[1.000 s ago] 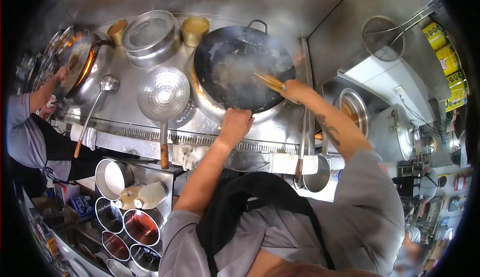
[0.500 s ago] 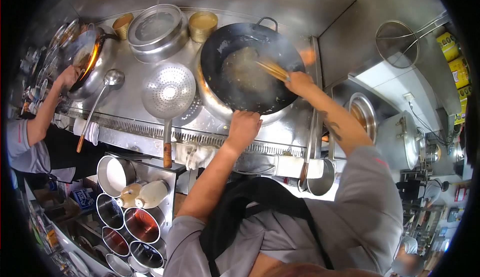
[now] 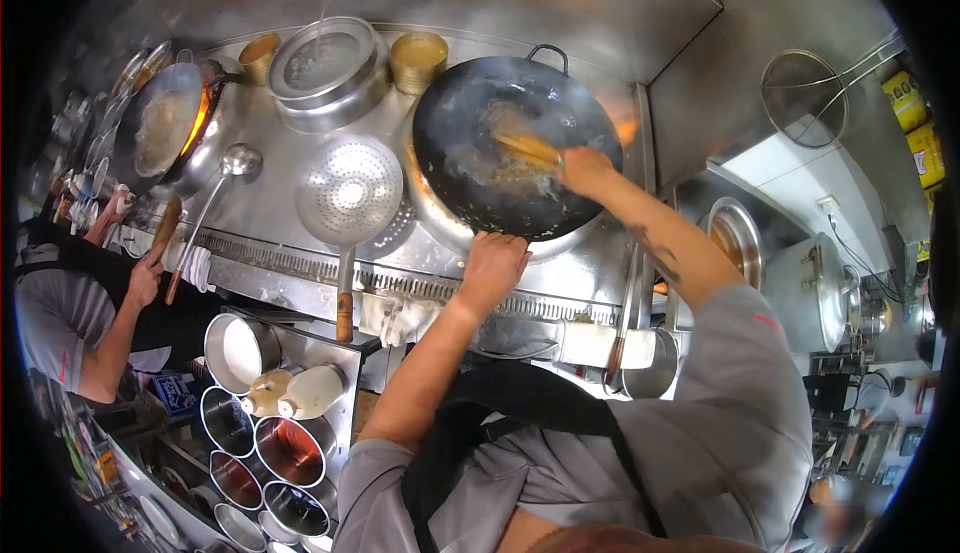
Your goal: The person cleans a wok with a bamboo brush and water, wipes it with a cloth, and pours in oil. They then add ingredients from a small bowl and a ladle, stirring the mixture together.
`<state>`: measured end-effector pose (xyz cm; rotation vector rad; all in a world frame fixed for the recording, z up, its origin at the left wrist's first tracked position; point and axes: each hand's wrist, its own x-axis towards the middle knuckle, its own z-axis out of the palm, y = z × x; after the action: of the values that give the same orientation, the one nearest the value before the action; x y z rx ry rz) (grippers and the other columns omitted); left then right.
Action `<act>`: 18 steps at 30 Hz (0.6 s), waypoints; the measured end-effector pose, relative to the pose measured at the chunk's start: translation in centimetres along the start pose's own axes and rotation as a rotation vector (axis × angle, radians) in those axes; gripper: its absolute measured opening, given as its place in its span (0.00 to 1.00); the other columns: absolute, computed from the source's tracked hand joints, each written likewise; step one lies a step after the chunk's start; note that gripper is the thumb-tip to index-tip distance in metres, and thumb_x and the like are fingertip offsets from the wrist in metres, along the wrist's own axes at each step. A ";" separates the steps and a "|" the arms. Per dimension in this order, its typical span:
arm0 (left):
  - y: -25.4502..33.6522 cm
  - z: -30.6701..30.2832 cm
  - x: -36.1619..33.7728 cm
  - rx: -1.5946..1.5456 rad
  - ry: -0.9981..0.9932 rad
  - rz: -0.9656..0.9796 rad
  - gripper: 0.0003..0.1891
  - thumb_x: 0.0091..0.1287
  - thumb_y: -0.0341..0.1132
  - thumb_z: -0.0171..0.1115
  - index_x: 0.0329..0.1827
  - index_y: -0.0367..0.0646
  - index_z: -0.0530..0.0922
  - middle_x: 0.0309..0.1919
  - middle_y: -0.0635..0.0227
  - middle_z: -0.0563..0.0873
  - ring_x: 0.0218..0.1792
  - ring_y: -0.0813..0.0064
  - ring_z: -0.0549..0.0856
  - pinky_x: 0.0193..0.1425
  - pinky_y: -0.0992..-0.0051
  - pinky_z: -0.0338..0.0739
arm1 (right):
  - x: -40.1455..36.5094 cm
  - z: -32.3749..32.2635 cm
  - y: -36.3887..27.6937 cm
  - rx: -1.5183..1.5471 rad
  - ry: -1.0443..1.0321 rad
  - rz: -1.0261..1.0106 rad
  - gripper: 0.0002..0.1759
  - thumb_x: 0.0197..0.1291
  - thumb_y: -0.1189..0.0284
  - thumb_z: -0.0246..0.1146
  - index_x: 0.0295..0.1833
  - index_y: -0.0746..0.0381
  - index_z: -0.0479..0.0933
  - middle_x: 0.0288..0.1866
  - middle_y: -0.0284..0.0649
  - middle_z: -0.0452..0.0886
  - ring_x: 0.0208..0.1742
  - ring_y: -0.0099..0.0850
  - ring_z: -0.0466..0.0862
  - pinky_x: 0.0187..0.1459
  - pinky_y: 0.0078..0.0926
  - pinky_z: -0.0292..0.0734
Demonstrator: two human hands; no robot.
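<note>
A large black wok [image 3: 450, 123] sits on the burner at centre, with steam and cloudy liquid inside it. My right hand [image 3: 585, 175] is closed around a bamboo wok brush [image 3: 530, 148], whose bristles are in the liquid near the wok's middle. My left hand [image 3: 495, 265] is closed on the wok's near edge; whether a handle lies under its fingers is hidden. Left of the wok, a perforated strainer [image 3: 350, 193] with a wooden-ended handle lies on the steel stove top.
A lidded steel pot [image 3: 325, 73], a tin [image 3: 418, 61] and a ladle [image 3: 240, 160] stand or lie to the left. Another person's hand [image 3: 146, 281] holds a wooden-handled tool beside a second wok [image 3: 165, 133]. Seasoning pots [image 3: 290, 450] sit below. Flame shows right of my wok.
My right hand and the brush have moved left and slightly down within the wok, stirring up more steam. The other person's hand has left the second wok and now holds a tool.
</note>
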<state>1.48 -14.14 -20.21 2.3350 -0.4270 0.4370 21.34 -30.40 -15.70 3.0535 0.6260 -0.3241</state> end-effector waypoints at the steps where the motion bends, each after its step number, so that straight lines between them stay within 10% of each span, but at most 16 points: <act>1: -0.2 0.3 0.1 -0.002 -0.003 0.004 0.09 0.58 0.34 0.66 0.25 0.43 0.76 0.27 0.60 0.83 0.35 0.56 0.82 0.43 0.59 0.70 | 2.0 -0.5 0.7 -0.006 0.009 0.020 0.21 0.60 0.57 0.62 0.47 0.64 0.81 0.42 0.55 0.85 0.45 0.51 0.86 0.50 0.47 0.80; 18: 0.2 -1.0 0.5 -0.018 -0.007 0.003 0.09 0.59 0.33 0.67 0.25 0.42 0.75 0.26 0.59 0.82 0.33 0.55 0.81 0.43 0.59 0.69 | 0.9 2.2 3.0 0.056 0.014 0.021 0.21 0.61 0.56 0.60 0.50 0.61 0.82 0.44 0.51 0.86 0.45 0.50 0.86 0.49 0.44 0.81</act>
<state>1.61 -13.68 -19.23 2.3198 -0.4356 0.4248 22.90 -32.95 -18.17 3.1163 0.5957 -0.3251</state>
